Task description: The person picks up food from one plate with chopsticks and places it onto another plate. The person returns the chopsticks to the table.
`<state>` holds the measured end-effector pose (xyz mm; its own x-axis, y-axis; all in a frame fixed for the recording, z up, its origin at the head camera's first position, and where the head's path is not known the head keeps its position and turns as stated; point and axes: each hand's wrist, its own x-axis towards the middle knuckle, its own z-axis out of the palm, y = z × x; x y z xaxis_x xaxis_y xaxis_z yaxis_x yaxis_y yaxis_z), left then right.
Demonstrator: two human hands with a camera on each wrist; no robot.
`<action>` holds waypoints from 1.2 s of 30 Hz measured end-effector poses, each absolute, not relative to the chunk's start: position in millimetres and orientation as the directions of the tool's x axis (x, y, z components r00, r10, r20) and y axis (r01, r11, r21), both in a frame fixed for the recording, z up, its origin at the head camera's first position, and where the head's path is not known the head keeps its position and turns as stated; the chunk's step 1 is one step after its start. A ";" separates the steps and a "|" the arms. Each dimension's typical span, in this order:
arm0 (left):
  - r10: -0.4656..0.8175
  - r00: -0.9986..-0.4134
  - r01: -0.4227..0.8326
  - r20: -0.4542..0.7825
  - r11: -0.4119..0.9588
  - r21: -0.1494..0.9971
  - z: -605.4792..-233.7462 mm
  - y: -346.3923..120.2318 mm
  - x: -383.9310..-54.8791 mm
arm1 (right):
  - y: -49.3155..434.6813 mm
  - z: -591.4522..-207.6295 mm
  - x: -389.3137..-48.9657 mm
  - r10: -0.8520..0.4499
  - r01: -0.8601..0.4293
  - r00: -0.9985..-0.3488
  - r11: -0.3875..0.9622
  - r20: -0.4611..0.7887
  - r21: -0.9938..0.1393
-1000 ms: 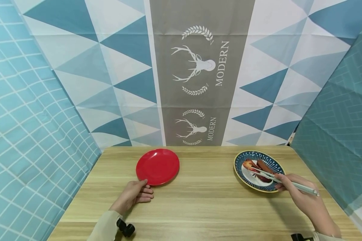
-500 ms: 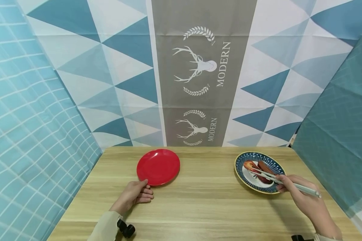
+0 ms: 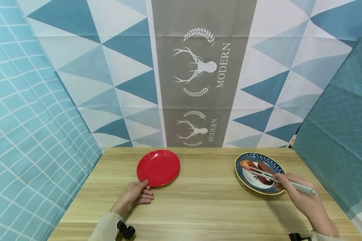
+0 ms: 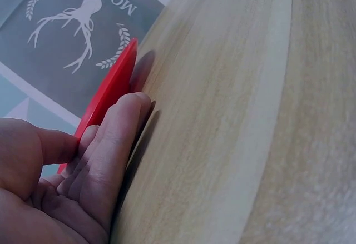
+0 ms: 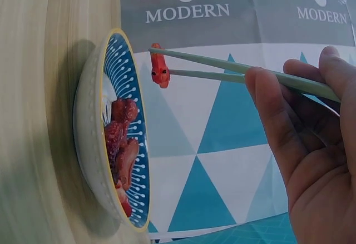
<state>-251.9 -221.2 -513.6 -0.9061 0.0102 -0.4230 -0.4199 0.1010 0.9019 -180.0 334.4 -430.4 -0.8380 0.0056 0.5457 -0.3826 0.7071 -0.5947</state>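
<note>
In the head view, my left hand is at the near-left rim of a round red plate. Its thumb and index finger pinch that rim, as the left wrist view shows, while the other fingers extend along the tabletop. My right hand grips a pair of pale green chopsticks. Between their tips is a small orange-red, shrimp-like piece with two dark spots, held above a blue-patterned dish with a yellow rim. Several reddish-brown food pieces lie inside this dish.
A wood-grain table carries both dishes, the red plate left and the patterned one right. Behind it hangs a patterned cloth. Blue tile-print sheets border the left and right sides.
The chopsticks have shifted slightly left, and the shrimp-like piece has moved with them, up from the other food. My left hand and the red plate stay as they were.
</note>
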 end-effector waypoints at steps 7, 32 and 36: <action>0.012 -0.908 -0.415 -0.418 0.103 0.904 -514.9 -222.3 -250.5 | 327.0 -427.6 -183.5 -0.001 -0.389 -0.835 0.708 0.551 -0.589; 0.039 -0.911 -0.405 -0.411 0.106 0.908 -511.0 -222.1 -251.1 | 316.0 -406.7 -195.1 -0.117 -0.429 -0.840 0.741 0.530 -0.516; 0.019 -0.915 -0.400 -0.404 0.114 0.910 -511.8 -221.2 -250.7 | 313.9 -406.8 -197.4 -0.146 -0.486 -0.805 0.717 0.574 -0.499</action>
